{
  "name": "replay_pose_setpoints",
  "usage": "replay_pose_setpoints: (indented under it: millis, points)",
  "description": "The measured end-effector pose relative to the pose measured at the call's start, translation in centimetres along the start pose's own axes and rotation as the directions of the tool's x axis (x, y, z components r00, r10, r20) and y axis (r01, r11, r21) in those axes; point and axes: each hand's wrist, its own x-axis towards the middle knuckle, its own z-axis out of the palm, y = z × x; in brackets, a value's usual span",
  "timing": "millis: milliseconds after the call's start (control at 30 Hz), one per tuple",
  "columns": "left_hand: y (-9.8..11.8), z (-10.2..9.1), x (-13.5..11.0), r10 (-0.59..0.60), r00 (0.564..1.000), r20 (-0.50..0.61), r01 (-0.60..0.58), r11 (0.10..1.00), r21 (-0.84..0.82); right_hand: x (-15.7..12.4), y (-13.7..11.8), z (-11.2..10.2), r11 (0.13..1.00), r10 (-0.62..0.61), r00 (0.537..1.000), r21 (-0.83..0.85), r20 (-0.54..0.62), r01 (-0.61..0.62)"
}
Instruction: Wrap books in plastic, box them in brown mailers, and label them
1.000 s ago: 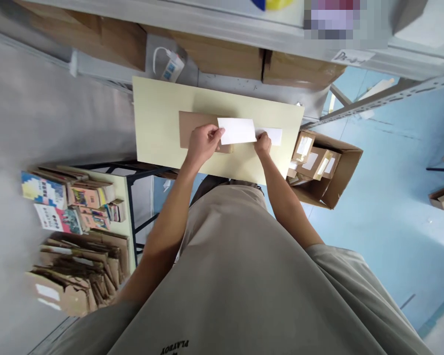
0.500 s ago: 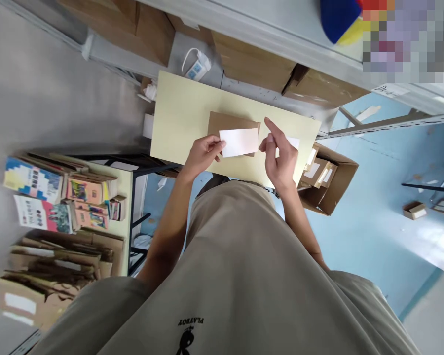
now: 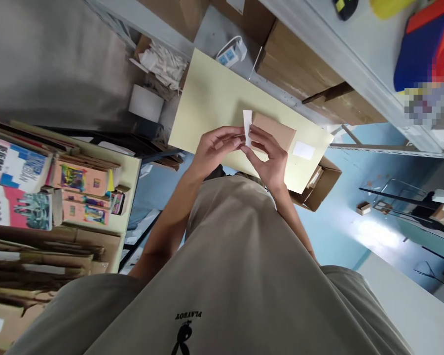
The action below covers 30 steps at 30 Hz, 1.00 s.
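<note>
Both my hands meet over the near edge of a pale yellow table. My left hand and my right hand pinch a small white paper label between their fingertips, held upright and edge-on. Just behind it a flat brown cardboard box lies on the table. A second white label rests flat on the table to the right of the box.
An open carton of small boxes stands on the blue floor at the table's right end. A power strip and large cartons sit under a grey shelf behind. Left, a table with books, flattened cardboard, a white roll.
My right hand left the label lying on the table and joined my left hand on the held label, which turned from flat to edge-on. The view swung left.
</note>
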Motion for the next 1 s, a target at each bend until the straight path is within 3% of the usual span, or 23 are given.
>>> replay_pose_setpoints:
  millis: [133,267,600,1000]
  points:
    - [0.8,-3.1,-0.5,0.055,0.998,0.025,-0.055,0.998,-0.003,0.5,-1.1,2.5,0.999,0.015,1.0,0.038,0.021,-0.016]
    - [1.7,-4.8,-0.4,0.122,0.99,0.068,-0.121,0.992,-0.015,0.8,-1.1,4.2,0.998,0.025,1.0,0.054,0.01,-0.026]
    - [2.3,-6.9,0.4,0.15,0.985,0.086,-0.164,0.966,0.201,1.8,-0.5,6.3,0.995,0.091,0.996,0.051,-0.014,-0.09]
    - [4.7,-8.7,3.4,0.181,0.961,0.209,-0.211,0.969,0.13,3.5,-0.7,7.0,0.996,0.085,0.994,0.018,-0.067,-0.084]
